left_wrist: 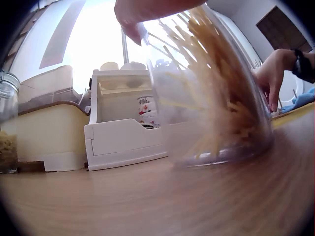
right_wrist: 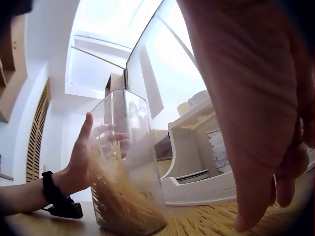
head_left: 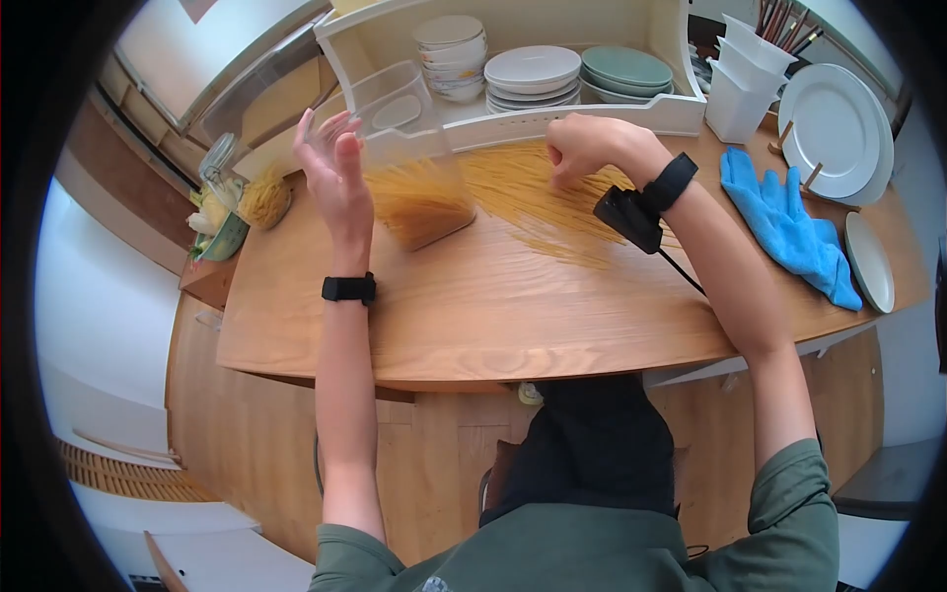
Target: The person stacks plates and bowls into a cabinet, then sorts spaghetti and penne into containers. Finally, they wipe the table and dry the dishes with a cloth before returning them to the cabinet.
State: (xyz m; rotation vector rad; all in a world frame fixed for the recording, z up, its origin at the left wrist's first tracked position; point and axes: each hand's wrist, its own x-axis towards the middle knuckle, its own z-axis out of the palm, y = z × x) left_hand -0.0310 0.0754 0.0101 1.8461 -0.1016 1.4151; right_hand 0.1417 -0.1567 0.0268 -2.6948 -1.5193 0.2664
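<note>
A tall clear plastic container [head_left: 419, 212] stands on the table, with dry spaghetti [left_wrist: 216, 83] leaning inside it. My left hand [head_left: 337, 183] is at its left side, palm towards the wall, thumb up and fingers stretched away from me; the fingers show through the plastic in the right wrist view. Loose spaghetti [head_left: 533, 197] lies spread over the table right of the container. Into this layer reaches my right hand [head_left: 597, 148], its fingers bent and thumb pointing down, pinching at the strands. The palm hides part of the fingertips.
Behind stands a white shelf [head_left: 592, 116] with bowls [head_left: 454, 59] and plates [head_left: 533, 69]. At right are a blue glove [head_left: 789, 227], white plates [head_left: 834, 128] on a rack and white containers [head_left: 740, 89]. Pasta jars [head_left: 264, 200] stand at left.
</note>
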